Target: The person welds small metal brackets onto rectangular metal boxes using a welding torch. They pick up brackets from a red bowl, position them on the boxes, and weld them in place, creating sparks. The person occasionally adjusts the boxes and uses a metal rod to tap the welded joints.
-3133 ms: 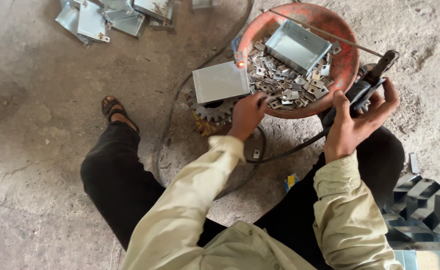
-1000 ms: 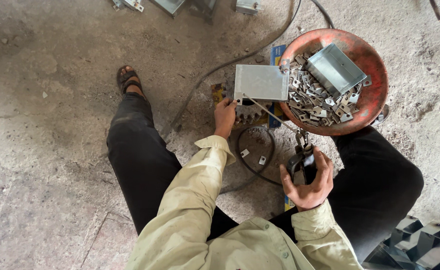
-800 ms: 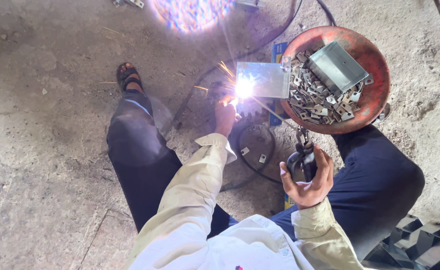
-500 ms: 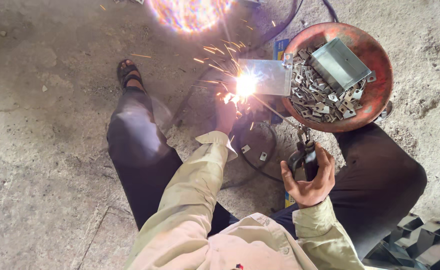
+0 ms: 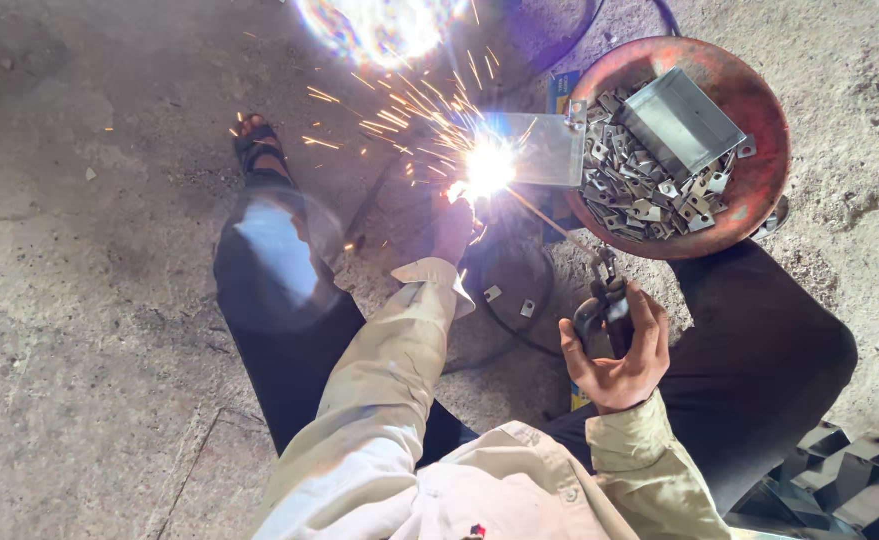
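The electrode holder (image 5: 605,310) is a dark clamp gripped upright in the right hand (image 5: 620,350), just below the rusty red pan (image 5: 760,170). A thin welding rod (image 5: 550,225) slants from its jaws up toward the pan's left side. There a flat grey metal box (image 5: 545,150) lies against the pan's rim, a white arc glaring at its lower left corner, the left hand (image 5: 455,225) just beneath.

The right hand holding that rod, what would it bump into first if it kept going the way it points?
Probably the flat metal plate at the bright spark, as the right hand aims its rod there; depth is hard to judge.
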